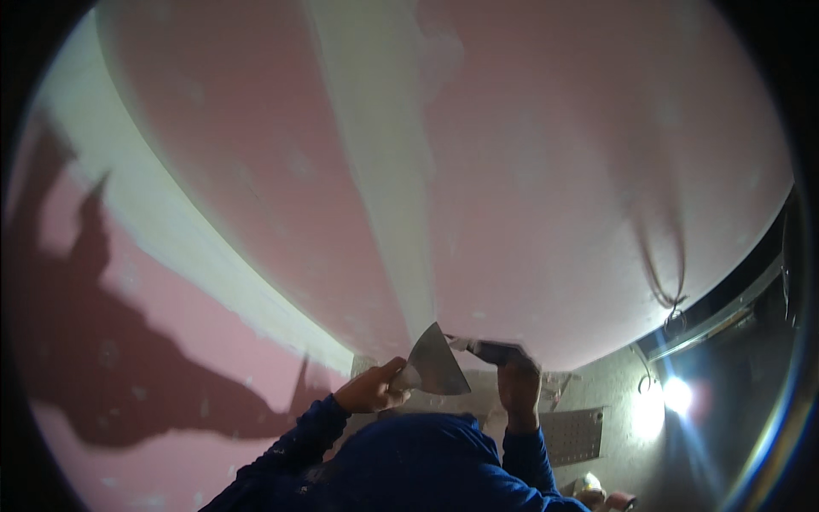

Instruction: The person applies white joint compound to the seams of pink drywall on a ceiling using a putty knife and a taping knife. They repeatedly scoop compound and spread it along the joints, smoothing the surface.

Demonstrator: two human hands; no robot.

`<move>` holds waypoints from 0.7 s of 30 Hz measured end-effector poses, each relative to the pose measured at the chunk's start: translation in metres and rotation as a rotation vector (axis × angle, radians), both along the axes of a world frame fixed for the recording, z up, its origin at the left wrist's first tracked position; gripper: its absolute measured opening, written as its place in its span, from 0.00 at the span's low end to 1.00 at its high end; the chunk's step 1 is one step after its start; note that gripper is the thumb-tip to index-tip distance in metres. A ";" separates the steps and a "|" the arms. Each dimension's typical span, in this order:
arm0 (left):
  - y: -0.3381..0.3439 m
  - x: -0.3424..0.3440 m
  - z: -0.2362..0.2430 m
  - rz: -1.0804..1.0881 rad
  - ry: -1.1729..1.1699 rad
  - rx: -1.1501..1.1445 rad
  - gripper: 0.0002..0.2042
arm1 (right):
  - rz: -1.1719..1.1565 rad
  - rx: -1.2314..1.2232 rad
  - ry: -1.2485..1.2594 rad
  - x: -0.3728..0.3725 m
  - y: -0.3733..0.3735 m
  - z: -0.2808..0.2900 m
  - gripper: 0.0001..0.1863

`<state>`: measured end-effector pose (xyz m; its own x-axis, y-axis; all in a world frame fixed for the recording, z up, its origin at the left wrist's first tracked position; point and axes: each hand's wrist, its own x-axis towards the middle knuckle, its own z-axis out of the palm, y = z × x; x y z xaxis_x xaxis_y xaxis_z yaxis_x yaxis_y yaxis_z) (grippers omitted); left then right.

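My left hand (371,391) is closed round the handle of a wide putty knife (439,363). Its flared metal blade points up and to the right, in front of my body. Opposite it, my right hand (519,392) grips a dark-handled tool (495,352), seen nearly edge-on. That tool's thin, light end reaches left toward the putty knife's blade; whether the two touch I cannot tell. Above both hands spreads a pink board surface (529,171) with a long pale band of filler (375,128) running down toward the tools.
At the left, another pink board (196,299) meets a pale filled seam (171,213) and carries my shadow. A wire loop (674,311) hangs at the right, above a bright lamp (676,395). Below lie a perforated platform (573,435) and a white-and-red object (590,488).
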<state>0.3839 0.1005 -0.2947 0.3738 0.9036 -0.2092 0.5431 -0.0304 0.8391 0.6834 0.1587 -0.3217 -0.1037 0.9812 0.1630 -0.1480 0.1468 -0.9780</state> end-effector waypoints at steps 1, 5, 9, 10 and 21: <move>0.002 -0.001 -0.005 0.061 -0.117 -0.142 0.20 | 0.062 0.037 -0.124 0.002 -0.004 0.009 0.12; 0.009 -0.001 -0.011 0.195 -0.263 -0.350 0.19 | 0.306 0.633 -0.310 -0.018 -0.013 0.035 0.23; 0.008 0.001 -0.004 0.195 -0.180 -0.378 0.21 | 0.322 0.414 -0.181 -0.032 -0.019 0.041 0.22; 0.008 0.000 -0.003 0.187 -0.178 -0.325 0.21 | 0.337 0.338 -0.271 -0.031 -0.016 0.039 0.22; 0.012 -0.016 -0.012 0.288 -0.273 0.005 0.24 | 0.197 -0.043 -0.591 0.005 0.023 -0.090 0.23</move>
<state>0.3684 0.1124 -0.3071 0.1461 0.9804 -0.1324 0.2866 0.0862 0.9542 0.6888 0.1814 -0.4118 -0.3443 0.9387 -0.0166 0.3999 0.1306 -0.9072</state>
